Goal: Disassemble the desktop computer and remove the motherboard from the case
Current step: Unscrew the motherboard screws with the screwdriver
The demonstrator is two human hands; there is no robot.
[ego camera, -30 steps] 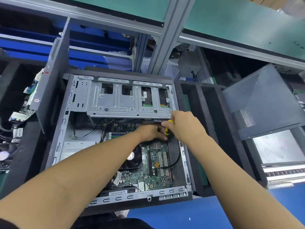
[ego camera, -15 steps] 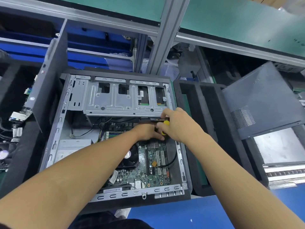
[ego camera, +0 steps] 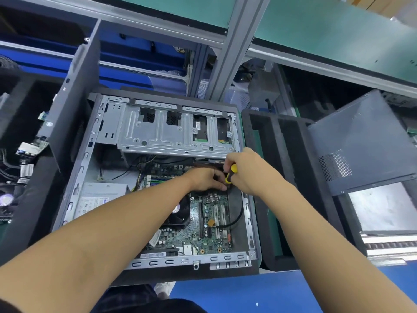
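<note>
An open desktop case (ego camera: 74, 193) lies flat in front of me, with a silver drive cage (ego camera: 162, 136) across its far half. The green motherboard (ego camera: 209, 227) sits in the near right part, beside a black CPU fan (ego camera: 178, 213). My right hand (ego camera: 250, 170) grips a yellow and black screwdriver (ego camera: 231, 173), tip down at the board's far right corner. My left hand (ego camera: 204, 179) rests beside it, its curled fingertips at the screwdriver's lower shaft; what they touch is hidden.
A grey power supply (ego camera: 99, 197) fills the case's near left. The removed side panel (ego camera: 365, 141) leans at the right over black foam trays (ego camera: 277, 177). Another black panel (ego camera: 74, 105) stands at the left, with loose boards and cables (ego camera: 27, 152) behind it. A metal post (ego camera: 228, 48) rises behind.
The view shifted slightly. Both hands stay at the board's far right corner with the screwdriver, which sits a bit more upright.
</note>
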